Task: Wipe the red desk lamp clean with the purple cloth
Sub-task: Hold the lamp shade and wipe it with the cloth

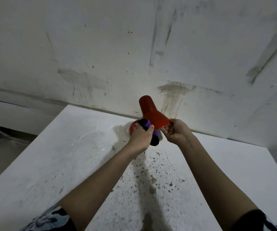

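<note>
The red desk lamp [151, 112] stands at the far edge of the white table [51, 155], against the wall. Its cone shade tilts toward me, and its round red base [132, 128] shows behind my left hand. My left hand [141, 135] grips the bunched purple cloth [151, 133] just under the shade, above the base. My right hand [176, 130] pinches the lower rim of the shade, thumb on top. The lamp's stem is hidden behind the cloth and hands.
The scuffed white wall [134, 55] rises directly behind the lamp. The tabletop carries dark speckled stains [151, 172] in the middle, between my forearms. The table's left edge drops to a grey floor [4, 147].
</note>
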